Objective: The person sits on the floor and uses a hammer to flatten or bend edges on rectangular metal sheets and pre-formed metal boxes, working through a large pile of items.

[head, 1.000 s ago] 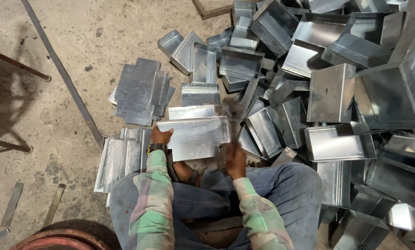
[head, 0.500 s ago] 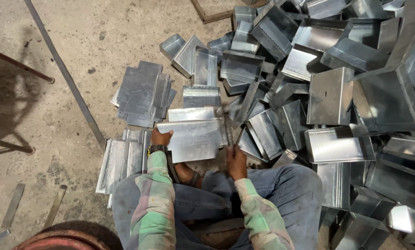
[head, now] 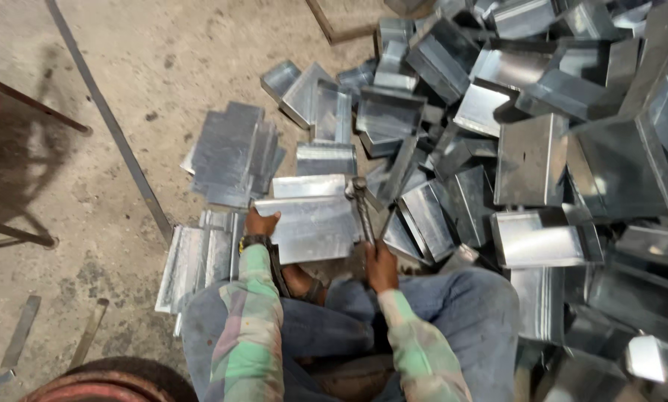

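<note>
I sit on the floor with a flat galvanized metal sheet [head: 312, 227] in front of my knees. My left hand [head: 260, 222] grips the sheet's left edge; a watch is on that wrist. My right hand [head: 381, 264] holds the handles of metal pliers [head: 362, 208], whose jaws sit at the sheet's upper right corner. A second folded sheet [head: 309, 185] lies just beyond the one I hold.
A big heap of folded sheet-metal trays [head: 542, 141] fills the right side. A stack of flat sheets [head: 230, 152] lies ahead left, another stack [head: 196, 260] beside my left knee. A metal rod [head: 110, 119] crosses the concrete floor. A round rusty rim [head: 88, 383] is at bottom left.
The pliers have swung up onto the sheet's right corner. My left hand keeps its hold on the left edge and the sheet has barely moved.
</note>
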